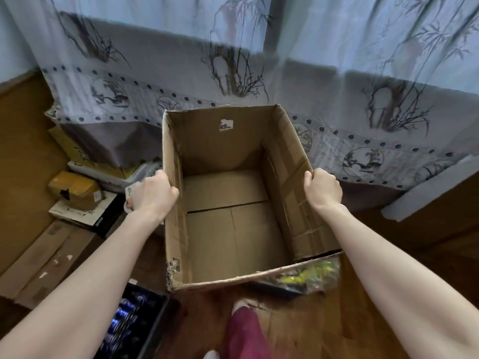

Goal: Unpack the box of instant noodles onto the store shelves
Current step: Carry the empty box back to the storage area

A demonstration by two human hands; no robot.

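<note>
Head view, and the backdrop is a pale blue curtain (233,60) printed with inky bamboo and orchid sprays, a dotted band running across it, hanging down to a brown wooden floor (427,255). Centre stage is the cardboard box (225,229), open at the top, long side pointing away from the camera, just in front of the curtain. Its inner bottom flaps are in full view, a seam running across between them. There is a small torn hole high in the far wall, and the near left corner is ragged and chewed up.

Left grip (153,193) is clenched over the rim of the left wall, fingers curled to the outside. Right grip (322,189) is clamped on the rim of the right wall, opposite it, both forearms stretched forward. Whether the box rests on the floor or is lifted, I cannot tell.

Off to the left, a stack of cartons (75,187) sits half under the curtain, with flattened cardboard (44,257) lying nearer. Bottom left, a dark tray (129,322) of shiny packets. Under the box's near right corner, a crinkled clear wrapper (308,275) with yellow-green inside. Below, a maroon trouser leg (243,330) and a pale shoe tip (239,305)
</note>
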